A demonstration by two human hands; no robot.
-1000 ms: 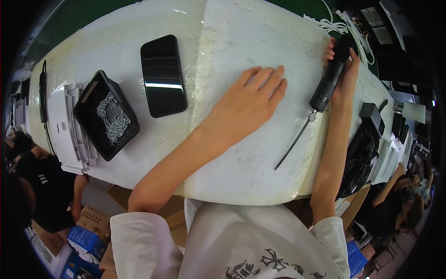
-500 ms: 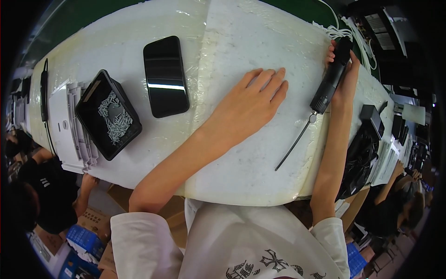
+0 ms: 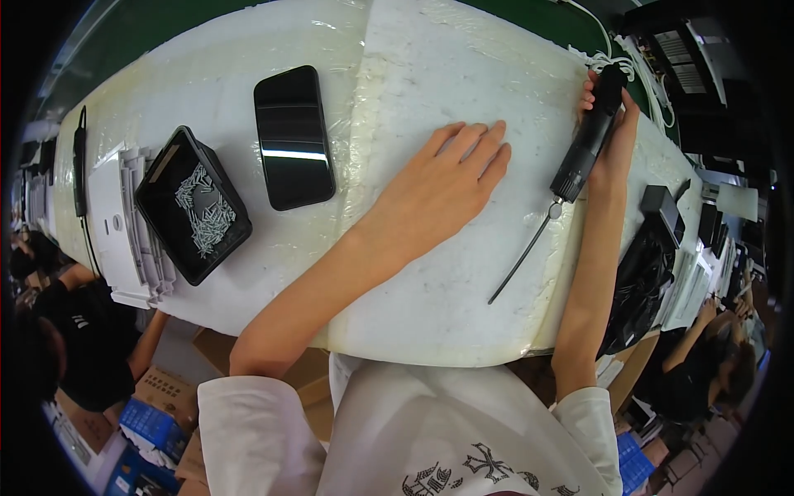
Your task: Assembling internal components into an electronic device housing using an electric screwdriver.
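My left hand (image 3: 451, 178) lies palm down on the white, film-covered table (image 3: 413, 306), fingers spread and nothing in them. At the right, my right hand (image 3: 616, 149) is wrapped round a black electric screwdriver (image 3: 579, 153). Its long thin bit points down and to the left over the tabletop. Left of my left hand lies a smartphone (image 3: 294, 124) with a dark screen. Beyond it, a black bin (image 3: 236, 236) holds a heap of small silver screws (image 3: 211, 227).
Stacked white plastic panels (image 3: 113, 223) and a second slim black tool (image 3: 79, 174) with a cord lie at the left edge. A black plastic bag (image 3: 641, 281) and a dark box (image 3: 662, 207) sit on the right. White cables (image 3: 612, 59) bunch at the far right. Other people work on both sides.
My hands and the screwdriver stay practically in place. The people at the left and right have shifted slightly.
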